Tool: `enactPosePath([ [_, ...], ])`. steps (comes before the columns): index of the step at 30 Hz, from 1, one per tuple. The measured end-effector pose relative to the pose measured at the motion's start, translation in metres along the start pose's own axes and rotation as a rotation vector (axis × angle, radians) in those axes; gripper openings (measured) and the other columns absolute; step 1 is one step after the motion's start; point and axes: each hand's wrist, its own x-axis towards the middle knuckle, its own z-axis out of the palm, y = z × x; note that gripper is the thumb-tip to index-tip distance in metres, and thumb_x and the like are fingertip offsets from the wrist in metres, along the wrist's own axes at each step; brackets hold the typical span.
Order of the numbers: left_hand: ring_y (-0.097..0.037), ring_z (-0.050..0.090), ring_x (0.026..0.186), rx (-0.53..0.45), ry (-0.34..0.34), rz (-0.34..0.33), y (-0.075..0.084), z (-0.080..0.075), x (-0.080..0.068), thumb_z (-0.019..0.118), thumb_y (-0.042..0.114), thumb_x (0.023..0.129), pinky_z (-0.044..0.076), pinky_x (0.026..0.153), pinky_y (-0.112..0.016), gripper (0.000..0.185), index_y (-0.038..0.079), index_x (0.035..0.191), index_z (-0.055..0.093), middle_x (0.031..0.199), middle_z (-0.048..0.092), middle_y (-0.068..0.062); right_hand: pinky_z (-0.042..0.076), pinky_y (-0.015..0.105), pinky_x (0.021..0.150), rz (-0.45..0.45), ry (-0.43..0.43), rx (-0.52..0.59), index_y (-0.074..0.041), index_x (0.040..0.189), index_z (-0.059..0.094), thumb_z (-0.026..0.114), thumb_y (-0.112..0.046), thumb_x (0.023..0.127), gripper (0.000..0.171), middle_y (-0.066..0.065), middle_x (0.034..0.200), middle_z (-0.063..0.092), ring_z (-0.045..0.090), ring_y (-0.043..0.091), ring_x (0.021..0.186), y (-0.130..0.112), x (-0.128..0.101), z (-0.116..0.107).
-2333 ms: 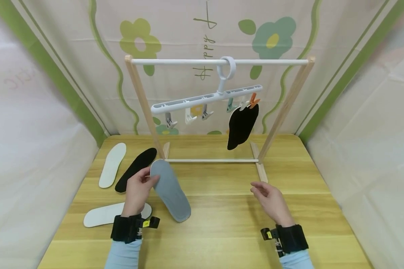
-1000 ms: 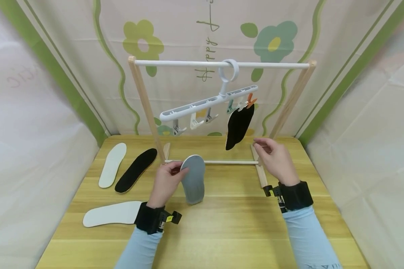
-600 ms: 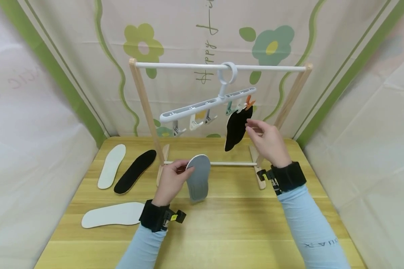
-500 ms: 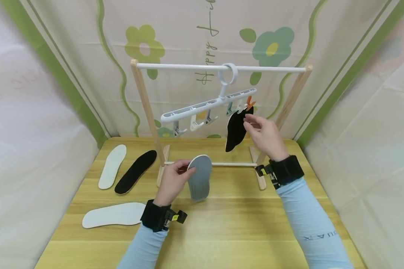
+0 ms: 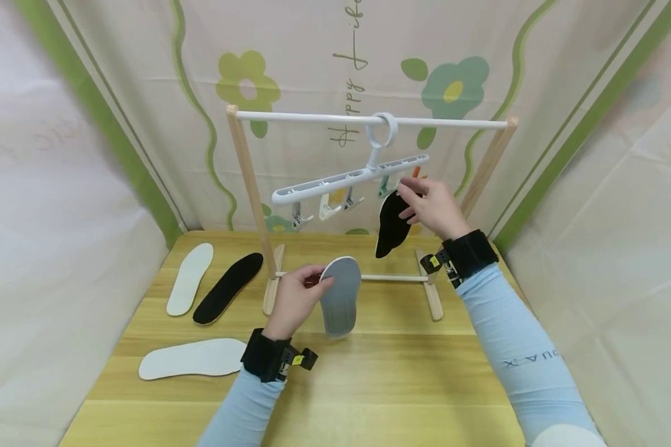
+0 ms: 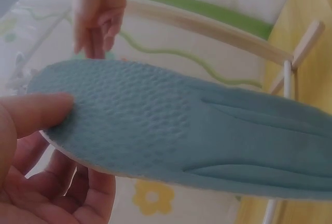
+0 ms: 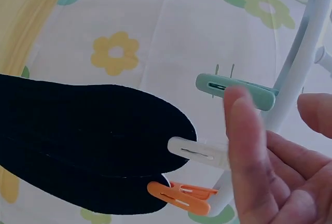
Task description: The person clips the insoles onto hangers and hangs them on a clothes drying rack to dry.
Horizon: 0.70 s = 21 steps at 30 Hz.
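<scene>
My left hand (image 5: 296,301) pinches a grey-blue insole (image 5: 341,304) by one end, thumb on its face. Up close in the left wrist view, the insole (image 6: 145,115) shows a dimpled texture and moulded ridges. My right hand (image 5: 432,208) is raised at the right end of a hanger (image 5: 335,181), fingers apart and holding nothing. Two black insoles (image 7: 93,130) hang there, overlapping, one from a white clip (image 7: 194,151) and one from an orange clip (image 7: 179,198). A green clip (image 7: 236,90) beside them grips nothing, and a fingertip overlaps it in the right wrist view.
The hanger hangs by its ring from the white top rod (image 5: 313,117) of a wooden-sided rack (image 5: 251,186). Grey and white clips (image 5: 328,208) dangle at its left. On the table's left lie two white insoles (image 5: 190,279) and a black insole (image 5: 228,288). Fabric walls enclose the table.
My left hand has carried the grey-blue insole rightward from the table's left side and turned it more upright. My right hand has risen from over the table to the hanger's clips.
</scene>
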Motion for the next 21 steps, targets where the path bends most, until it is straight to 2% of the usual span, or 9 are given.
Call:
enactPosePath([
  [3,-0.017,0.064,0.085,0.018,-0.002,-0.007,0.003,0.001,0.001,0.076,0.019,0.089,0.056,0.071,-0.030,0.021,0.010,0.108,0.075,0.096,0.071,-0.001,0.059,0.041,0.070,0.012,-0.036,0.028,-0.010,0.147,0.048,0.053,-0.039,0.103,0.053,0.016,0.137,0.057,0.071,0.032,0.083,-0.002,0.004,0.000],
  [7,-0.018,0.064,0.086,-0.018,-0.023,-0.010,0.005,0.001,0.003,0.075,0.018,0.090,0.056,0.072,-0.030,0.021,0.010,0.109,0.074,0.097,0.070,-0.002,0.059,0.035,0.065,0.044,-0.091,0.092,-0.009,0.149,0.044,0.053,-0.035,0.103,0.054,0.017,0.140,0.054,0.071,0.025,0.078,-0.003,0.009,0.001],
  [11,-0.020,0.063,0.087,-0.057,-0.051,-0.013,0.005,0.003,0.004,0.073,0.016,0.091,0.055,0.072,-0.029,0.020,0.009,0.110,0.074,0.098,0.069,-0.003,0.058,0.031,0.064,0.069,-0.136,0.145,-0.011,0.152,0.038,0.052,-0.039,0.103,0.059,0.017,0.145,0.049,0.072,0.021,0.078,-0.003,0.012,0.004],
  [21,-0.021,0.061,0.086,-0.053,-0.069,-0.027,0.005,0.002,0.005,0.073,0.017,0.092,0.054,0.071,-0.028,0.022,0.009,0.112,0.073,0.097,0.068,-0.003,0.056,0.028,0.063,0.118,-0.173,0.278,-0.017,0.155,0.033,0.052,-0.044,0.101,0.063,0.013,0.151,0.042,0.069,0.019,0.075,-0.005,0.019,0.012],
])
